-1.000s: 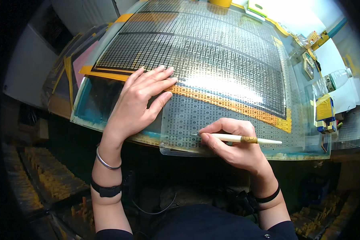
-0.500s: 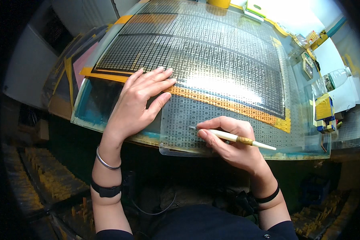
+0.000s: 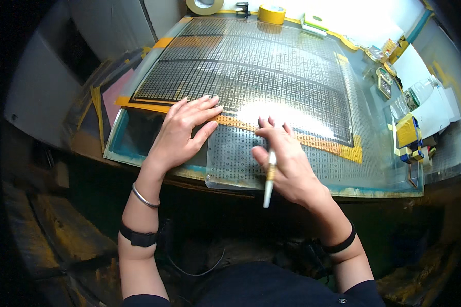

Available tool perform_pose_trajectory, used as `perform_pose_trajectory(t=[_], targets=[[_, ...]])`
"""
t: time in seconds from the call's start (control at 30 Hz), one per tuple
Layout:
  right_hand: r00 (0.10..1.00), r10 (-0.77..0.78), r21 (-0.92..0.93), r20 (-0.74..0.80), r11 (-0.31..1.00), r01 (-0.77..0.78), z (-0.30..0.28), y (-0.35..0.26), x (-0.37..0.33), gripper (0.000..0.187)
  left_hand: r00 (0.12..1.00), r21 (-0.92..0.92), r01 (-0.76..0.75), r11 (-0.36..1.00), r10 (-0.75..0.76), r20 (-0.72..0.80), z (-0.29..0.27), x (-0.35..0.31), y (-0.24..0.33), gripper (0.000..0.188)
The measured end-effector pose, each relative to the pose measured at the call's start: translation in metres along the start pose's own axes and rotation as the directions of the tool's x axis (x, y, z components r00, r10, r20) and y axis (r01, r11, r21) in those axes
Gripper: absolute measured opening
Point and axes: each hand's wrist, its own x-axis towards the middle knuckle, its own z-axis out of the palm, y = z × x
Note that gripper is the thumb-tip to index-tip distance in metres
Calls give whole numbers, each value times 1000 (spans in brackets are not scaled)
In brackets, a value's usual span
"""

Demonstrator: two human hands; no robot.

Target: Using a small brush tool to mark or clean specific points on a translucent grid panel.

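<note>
White pen-shaped tool (image 3: pixel 268 189), tan band around its middle, is in the right hand (image 3: pixel 284 161). From my end on the head feed: grip is on the thumb-and-index side, visible end pointing back toward the wearer, other end hidden by the hand. Some motion blur, so I can't read exact finger contact. Tool sits above the near part of the clear dot-patterned sheet (image 3: pixel 233 153).

Right fingertips are over the orange tape strip (image 3: pixel 322 144); can't tell if they touch. Left hand (image 3: pixel 184 135) grasps nothing: palm down, fingers extended over the tape and the near edge of the dark grid-patterned sheet (image 3: pixel 179 77).

I've got both sheets on a teal-edged work surface (image 3: pixel 116 148), bright glare across the middle. Far edge: yellow tape roll (image 3: pixel 271 14), black clip (image 3: pixel 243 9), tan tape roll (image 3: pixel 205 5). Right side: clear plastic bottle (image 3: pixel 422 92), yellow-and-blue block (image 3: pixel 407 134). Pink sheet (image 3: pixel 117 97) off to the left. Wearer has a silver bangle (image 3: pixel 144 196) on the left arm.
</note>
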Motion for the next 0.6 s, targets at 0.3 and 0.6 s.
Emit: perform_pose_trajectory(t=[0.3, 0.6], targets=[[865, -336, 742, 372, 668, -59, -21, -39, -28, 35, 1000, 16, -22, 1000, 22, -7, 2, 2, 4, 35], [980, -123, 651, 156, 759, -9, -82, -2, -91, 28, 914, -221, -3, 975, -86, -395, -21, -34, 16, 30]])
